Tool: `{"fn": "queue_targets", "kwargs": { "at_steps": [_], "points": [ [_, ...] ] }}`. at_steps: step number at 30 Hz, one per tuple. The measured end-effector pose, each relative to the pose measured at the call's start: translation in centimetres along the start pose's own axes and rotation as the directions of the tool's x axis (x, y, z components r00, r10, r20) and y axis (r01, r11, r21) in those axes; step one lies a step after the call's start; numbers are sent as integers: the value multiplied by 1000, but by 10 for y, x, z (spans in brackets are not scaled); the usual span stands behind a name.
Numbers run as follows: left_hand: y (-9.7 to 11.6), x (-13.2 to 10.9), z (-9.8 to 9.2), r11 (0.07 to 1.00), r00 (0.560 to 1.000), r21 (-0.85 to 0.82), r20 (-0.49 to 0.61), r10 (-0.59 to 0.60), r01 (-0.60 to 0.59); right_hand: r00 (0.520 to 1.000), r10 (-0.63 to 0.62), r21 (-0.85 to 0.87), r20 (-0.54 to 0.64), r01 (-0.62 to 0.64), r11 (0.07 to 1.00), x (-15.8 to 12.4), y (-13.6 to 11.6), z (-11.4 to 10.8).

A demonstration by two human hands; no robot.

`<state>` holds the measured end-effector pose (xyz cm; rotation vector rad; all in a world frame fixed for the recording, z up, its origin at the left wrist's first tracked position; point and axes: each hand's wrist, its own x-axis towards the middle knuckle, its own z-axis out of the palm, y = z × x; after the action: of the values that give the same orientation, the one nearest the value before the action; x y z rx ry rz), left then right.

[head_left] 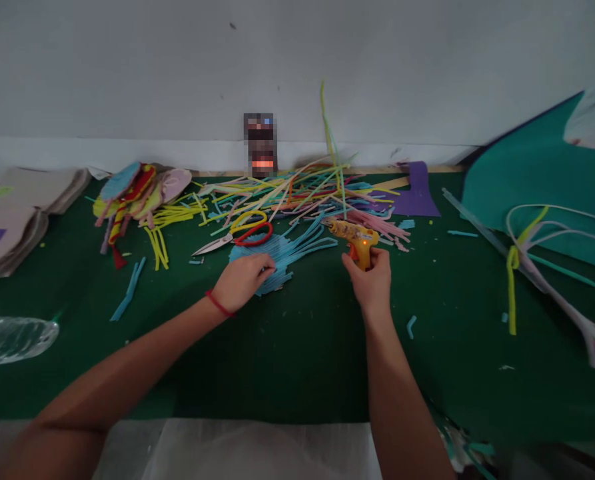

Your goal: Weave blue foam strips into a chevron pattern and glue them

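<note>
My right hand (372, 279) is closed round the handle of a yellow-orange glue gun (357, 238), whose nozzle points left toward a blue fringed foam piece (282, 257). My left hand (242, 280), with a red band at the wrist, rests curled on the near edge of that blue piece, pressing it onto the green felt table cover (302, 347). Red-and-yellow-handled scissors (240, 237) lie just beyond the left hand, blades pointing left.
A heap of thin coloured foam strips (307, 190) lies behind the gun. Finished coloured foam shapes (137, 190) sit at back left, beige sheets (17, 213) far left, a clear plastic bottle (12, 337) near left, teal sheet (532, 193) and strips (552, 267) right.
</note>
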<state>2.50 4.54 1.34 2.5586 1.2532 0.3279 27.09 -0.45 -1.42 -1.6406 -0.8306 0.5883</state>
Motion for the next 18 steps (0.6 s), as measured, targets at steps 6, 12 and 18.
{"fn": "queue_targets", "kwargs": {
  "at_steps": [6, 12, 18],
  "points": [
    [-13, -26, 23, 984, 991, -155, -91, -96, 81, 973, -60, -169, 223, 99, 981, -23, 2, -10],
    [-25, -22, 36, 965, 986, -263, -154, -58, 15, 944, -97, -468, 316, 244, 850, -43, 16, -15],
    [-26, -25, 35, 955, 988, -298, -149, -50, 3, 925, -149, -548, 350, 331, 768, -48, 23, -7]
  ]
}}
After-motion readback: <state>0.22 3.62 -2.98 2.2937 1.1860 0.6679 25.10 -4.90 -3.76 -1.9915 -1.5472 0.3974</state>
